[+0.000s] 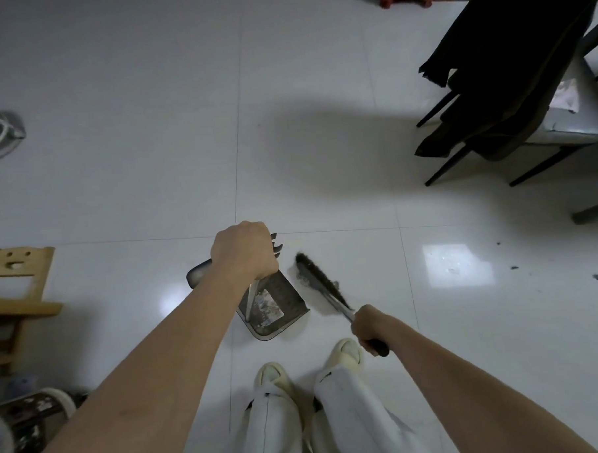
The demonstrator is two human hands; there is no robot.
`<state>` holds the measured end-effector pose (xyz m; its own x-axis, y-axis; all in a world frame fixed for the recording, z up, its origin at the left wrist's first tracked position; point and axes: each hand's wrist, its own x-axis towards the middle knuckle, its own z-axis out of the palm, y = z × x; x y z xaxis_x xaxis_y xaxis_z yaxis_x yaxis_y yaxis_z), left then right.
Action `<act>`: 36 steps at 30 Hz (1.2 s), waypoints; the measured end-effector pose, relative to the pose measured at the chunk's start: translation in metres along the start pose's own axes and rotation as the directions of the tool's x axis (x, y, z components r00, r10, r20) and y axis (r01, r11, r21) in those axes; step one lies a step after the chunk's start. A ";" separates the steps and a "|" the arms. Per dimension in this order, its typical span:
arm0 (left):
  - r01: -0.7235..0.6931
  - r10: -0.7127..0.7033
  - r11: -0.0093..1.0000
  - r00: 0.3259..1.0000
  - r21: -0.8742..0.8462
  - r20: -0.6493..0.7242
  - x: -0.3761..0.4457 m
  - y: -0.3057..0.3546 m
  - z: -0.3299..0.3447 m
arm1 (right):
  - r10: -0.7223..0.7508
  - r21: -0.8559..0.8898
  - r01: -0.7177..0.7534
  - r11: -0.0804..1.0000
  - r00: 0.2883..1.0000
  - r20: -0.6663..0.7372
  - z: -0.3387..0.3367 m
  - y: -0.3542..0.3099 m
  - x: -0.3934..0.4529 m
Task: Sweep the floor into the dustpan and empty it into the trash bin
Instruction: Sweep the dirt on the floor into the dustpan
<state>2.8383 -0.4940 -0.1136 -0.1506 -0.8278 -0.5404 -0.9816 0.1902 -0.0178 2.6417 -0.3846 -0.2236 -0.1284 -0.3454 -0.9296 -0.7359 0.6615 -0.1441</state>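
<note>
The person stands on the white tiled floor point(150, 147) with the left hand point(244, 251) curled tight around the top of the dustpan's upright handle, the grey dustpan point(277, 302) resting on the tiles just ahead of pale slippers point(346, 352). The right hand point(369, 329) grips the dark handle of the broom point(319, 282), whose bristles (blurred) lie just beside the pan's open mouth with a little grey dust at them. A few dark specks of debris point(513, 267) lie well off to the right, near a chair point(567, 122) draped with dark clothing.
</note>
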 end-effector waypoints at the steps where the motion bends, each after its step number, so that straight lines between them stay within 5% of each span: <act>1: -0.001 0.001 1.000 1.000 -0.004 0.005 -0.005 -0.003 0.001 | -0.007 -0.026 0.008 1.000 1.000 0.031 0.002 -0.001 -0.009; 7: 0.048 -0.043 0.996 0.996 -0.070 0.074 -0.028 -0.031 0.004 | -0.094 -0.003 0.094 0.996 0.993 0.065 0.004 -0.001 -0.053; 13: 0.058 -0.037 0.991 0.985 -0.120 0.171 -0.044 -0.053 0.019 | -0.145 -0.069 0.141 0.988 0.987 -0.066 0.013 -0.005 -0.068; 29: 0.091 -0.070 0.985 0.987 -0.144 0.144 -0.055 -0.100 0.043 | -0.005 -0.294 -0.031 0.955 0.993 -0.120 0.073 -0.017 -0.023; 36: 0.098 -0.075 0.984 0.985 -0.146 0.153 -0.065 -0.097 0.044 | -0.027 0.049 0.021 0.999 0.993 0.115 0.078 -0.010 -0.075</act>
<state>2.9486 -0.4354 -0.1141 -0.0565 -0.7494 -0.6597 -0.9982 0.0290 0.0526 2.7108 -0.3134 -0.1792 -0.0315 -0.2844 -0.9582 -0.7052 0.6856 -0.1804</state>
